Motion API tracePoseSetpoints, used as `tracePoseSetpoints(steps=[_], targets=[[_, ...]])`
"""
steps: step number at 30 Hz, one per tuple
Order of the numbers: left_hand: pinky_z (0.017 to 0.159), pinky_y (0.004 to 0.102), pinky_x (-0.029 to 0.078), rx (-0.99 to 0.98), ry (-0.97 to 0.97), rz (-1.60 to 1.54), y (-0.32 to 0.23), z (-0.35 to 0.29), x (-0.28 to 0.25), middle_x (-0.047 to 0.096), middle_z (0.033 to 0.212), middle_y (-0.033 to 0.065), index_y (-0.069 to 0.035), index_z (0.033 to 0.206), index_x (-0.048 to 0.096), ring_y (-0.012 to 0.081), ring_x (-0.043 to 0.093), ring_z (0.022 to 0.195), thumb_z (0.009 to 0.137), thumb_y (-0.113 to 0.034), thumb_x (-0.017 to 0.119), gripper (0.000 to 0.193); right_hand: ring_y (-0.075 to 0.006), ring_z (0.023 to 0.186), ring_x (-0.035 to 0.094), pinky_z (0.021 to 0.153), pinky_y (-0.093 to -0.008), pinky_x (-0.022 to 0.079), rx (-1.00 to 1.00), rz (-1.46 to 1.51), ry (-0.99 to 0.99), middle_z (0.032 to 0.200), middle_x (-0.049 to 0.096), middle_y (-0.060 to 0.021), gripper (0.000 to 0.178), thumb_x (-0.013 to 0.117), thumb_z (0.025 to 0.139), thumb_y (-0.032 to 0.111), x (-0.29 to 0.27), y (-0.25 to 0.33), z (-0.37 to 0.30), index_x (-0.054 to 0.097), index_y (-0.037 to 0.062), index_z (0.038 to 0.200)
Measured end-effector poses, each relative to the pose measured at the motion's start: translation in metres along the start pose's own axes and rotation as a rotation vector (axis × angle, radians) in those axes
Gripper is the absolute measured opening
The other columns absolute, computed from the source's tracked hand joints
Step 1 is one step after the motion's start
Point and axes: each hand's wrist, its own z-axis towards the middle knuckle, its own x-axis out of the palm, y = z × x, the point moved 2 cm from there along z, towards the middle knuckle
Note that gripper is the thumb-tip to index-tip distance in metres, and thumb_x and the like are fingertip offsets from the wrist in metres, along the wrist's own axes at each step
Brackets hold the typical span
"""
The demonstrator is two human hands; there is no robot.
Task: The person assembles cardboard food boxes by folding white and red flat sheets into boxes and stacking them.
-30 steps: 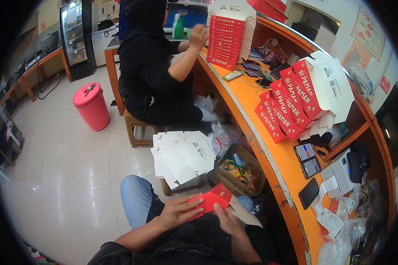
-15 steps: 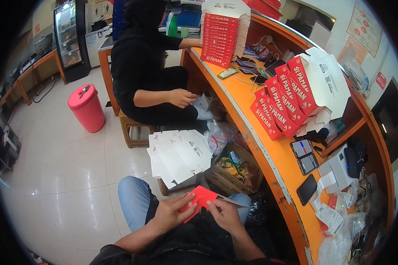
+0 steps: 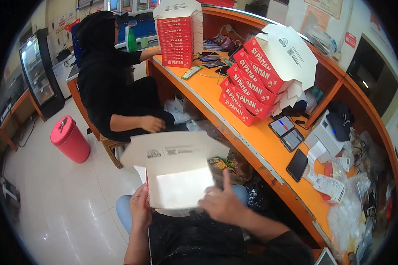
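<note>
Fingers of the left hand [image 3: 140,206], at eight o'clock on the carton, pinch the near left wall of this paperboard takeaway carton [image 3: 183,190], which is held above the black-clothed lap [image 3: 194,236]. It is white inside, with red along its left side, and its lid [image 3: 163,149] stands raised at twelve. The right hand [image 3: 225,204], at four o'clock, extends its index finger and bends the others by the near right corner; blur hides whether they grip it. Farther out from the carton, colourful packets [image 3: 217,163] lie below the orange counter [image 3: 208,90] between two and three. A co-worker in black [image 3: 108,84] sits at eleven, one blurred hand [image 3: 152,124] just beyond the lid, the other arm reaching to a tall stack of red cartons [image 3: 177,46] at twelve. One o'clock has a shorter, leaning carton stack [image 3: 252,88]; two, a pair of lit smartphones [image 3: 286,132]; three, a dark smartphone [image 3: 297,165]. A pink lidded bin [image 3: 70,141] stands at ten, with a glass-door refrigerator [image 3: 40,73] behind it.
</note>
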Motion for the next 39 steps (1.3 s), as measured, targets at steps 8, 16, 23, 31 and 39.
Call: tracePoseSetpoints(steps=[8, 16, 23, 31, 39], targets=[[0.064, 0.032, 0.06, -0.054, 0.04, 0.131, 0.0, -0.012, -0.018, 0.072, 0.106, 0.019, 0.006, 0.123, 0.059, 0.0231, 0.072, 0.079, 0.1, -0.035, 0.055, 0.047, -0.0293, 0.076, 0.052, 0.071, -0.0408, 0.045, 0.306, -0.806, -0.67, 0.076, 0.057, -0.0098, 0.017, 0.067, 0.083, 0.002, -0.184, -0.13, 0.033, 0.066, 0.0048, 0.099], [0.065, 0.0295, 0.058, -0.115, 0.053, 0.226, 0.008, -0.015, -0.028, 0.072, 0.106, 0.0154, 0.003, 0.121, 0.063, 0.0193, 0.07, 0.081, 0.099, -0.026, 0.059, 0.037, -0.0365, 0.09, 0.059, 0.081, -0.0459, 0.05, 0.504, -0.82, -0.401, 0.091, 0.07, -0.0175, 0.019, 0.064, 0.089, 0.01, -0.21, -0.228, 0.085, 0.067, -0.0007, 0.105], [0.07, 0.0274, 0.058, -0.172, 0.129, 0.214, 0.006, -0.016, -0.027, 0.073, 0.109, 0.0116, 0.001, 0.123, 0.063, 0.0152, 0.069, 0.087, 0.098, -0.019, 0.062, 0.032, -0.0336, 0.092, 0.058, 0.078, -0.0448, 0.051, 0.403, -0.803, -0.636, 0.092, 0.067, -0.0134, 0.015, 0.062, 0.094, 0.019, -0.219, -0.237, 0.104, 0.064, 0.0044, 0.099], [0.071, 0.0291, 0.058, -0.187, 0.184, 0.259, 0.016, -0.011, -0.015, 0.071, 0.111, 0.0128, 0.001, 0.127, 0.06, 0.0165, 0.068, 0.089, 0.098, -0.018, 0.063, 0.035, -0.032, 0.092, 0.06, 0.076, -0.045, 0.052, 0.342, -0.879, -0.807, 0.091, 0.066, -0.0092, 0.016, 0.063, 0.094, 0.024, -0.216, -0.262, 0.102, 0.065, 0.0078, 0.094], [0.07, 0.0294, 0.057, -0.18, 0.192, 0.338, 0.024, -0.009, -0.013, 0.071, 0.111, 0.0138, 0.001, 0.127, 0.059, 0.0177, 0.067, 0.087, 0.097, -0.019, 0.064, 0.036, -0.0315, 0.099, 0.064, 0.079, -0.0454, 0.055, 0.572, -0.733, -0.637, 0.099, 0.073, -0.0112, 0.04, 0.066, 0.091, 0.044, -0.217, -0.25, 0.101, 0.071, 0.007, 0.105]])
